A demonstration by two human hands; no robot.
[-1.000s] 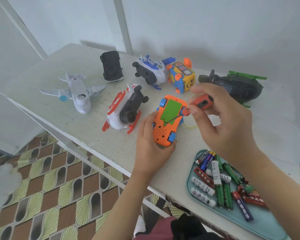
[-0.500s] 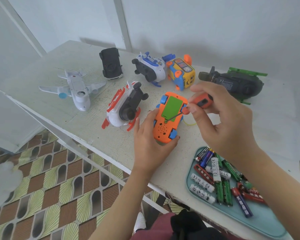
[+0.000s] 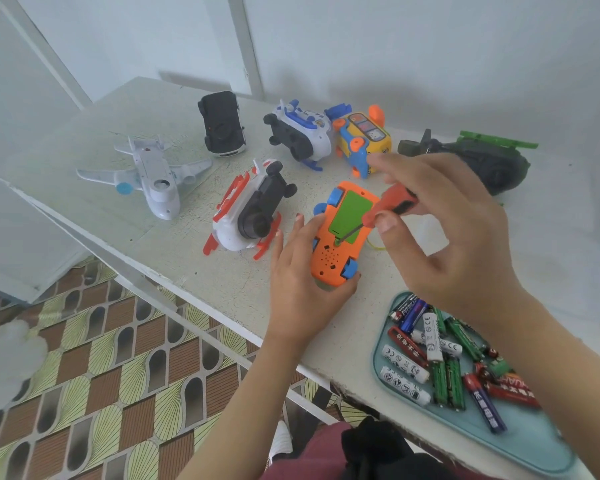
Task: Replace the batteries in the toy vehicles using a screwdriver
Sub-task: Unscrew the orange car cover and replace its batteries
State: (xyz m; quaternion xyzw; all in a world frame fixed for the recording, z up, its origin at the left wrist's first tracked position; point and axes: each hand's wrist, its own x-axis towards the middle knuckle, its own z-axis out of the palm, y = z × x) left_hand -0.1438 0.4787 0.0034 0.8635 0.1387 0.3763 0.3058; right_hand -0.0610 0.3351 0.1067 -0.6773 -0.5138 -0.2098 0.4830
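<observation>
The left hand (image 3: 302, 282) reaches in from the near side, fingers curled round the toy car (image 3: 329, 258). The right hand (image 3: 454, 244) arches above it, thumb and fingers pinching the screwdriver (image 3: 397, 202).

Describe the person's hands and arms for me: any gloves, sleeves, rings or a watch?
No gloves on the left hand or the right hand, and no rings, watch or bracelet show. Both forearms are uncovered to the picture's edge, no sleeves in view. Two left fingertips look reddish, perhaps nail polish; too blurred to tell.
</observation>
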